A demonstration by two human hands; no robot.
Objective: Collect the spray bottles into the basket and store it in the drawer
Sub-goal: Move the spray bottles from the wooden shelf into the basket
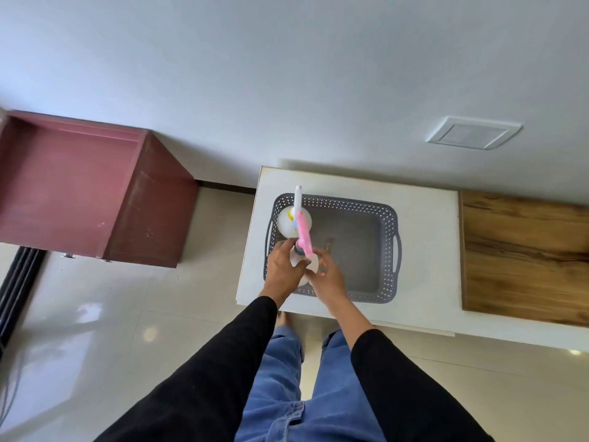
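Both arms reach forward in black sleeves over the near left corner of the grey basket. The left hand curls its fingers round the neck of a white spray bottle with a pink trigger head — grasping it just under the head. The right hand sits just beside it, fingers bent against the bottle's body. A second spray bottle, white-headed, stands inside the basket's far left corner. The basket rests on a white tabletop — a dark red cabinet stands well to the left.

Perforated plastic basket, glossy floor tiles
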